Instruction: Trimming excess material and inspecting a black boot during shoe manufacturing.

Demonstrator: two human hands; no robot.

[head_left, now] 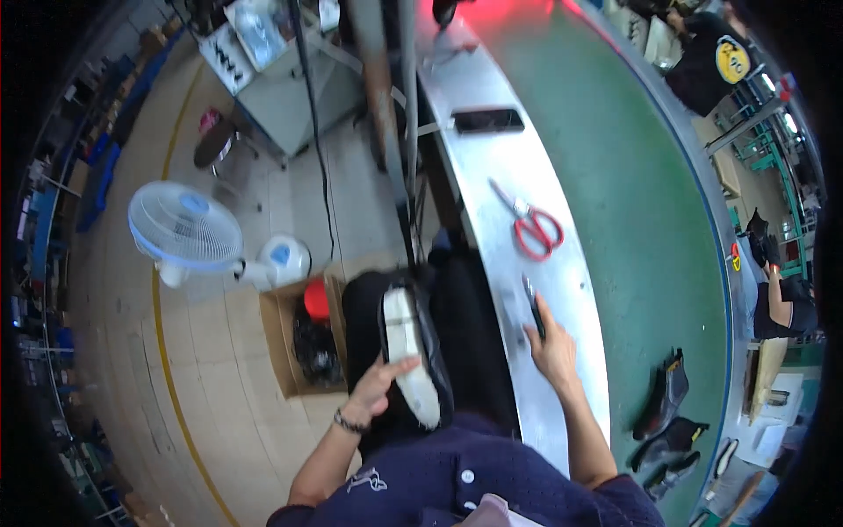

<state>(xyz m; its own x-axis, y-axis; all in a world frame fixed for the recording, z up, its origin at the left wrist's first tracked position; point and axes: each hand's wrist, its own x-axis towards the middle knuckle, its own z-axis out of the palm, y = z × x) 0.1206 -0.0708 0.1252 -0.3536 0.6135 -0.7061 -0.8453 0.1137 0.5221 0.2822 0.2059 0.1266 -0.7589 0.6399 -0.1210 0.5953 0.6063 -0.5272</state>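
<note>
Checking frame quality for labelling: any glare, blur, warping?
All in the head view: glare whitens the silver metal ledge; red light tints the far end of the flat green surface; black trousers lose detail; the slim, dark-handled tool looks slightly soft; edges bow toward the black rim.

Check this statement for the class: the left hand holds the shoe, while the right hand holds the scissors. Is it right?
Not quite. In the head view, the right hand holds a slim dark tool; the scissors lie on the bench. The left hand does hold the shoe.
</note>
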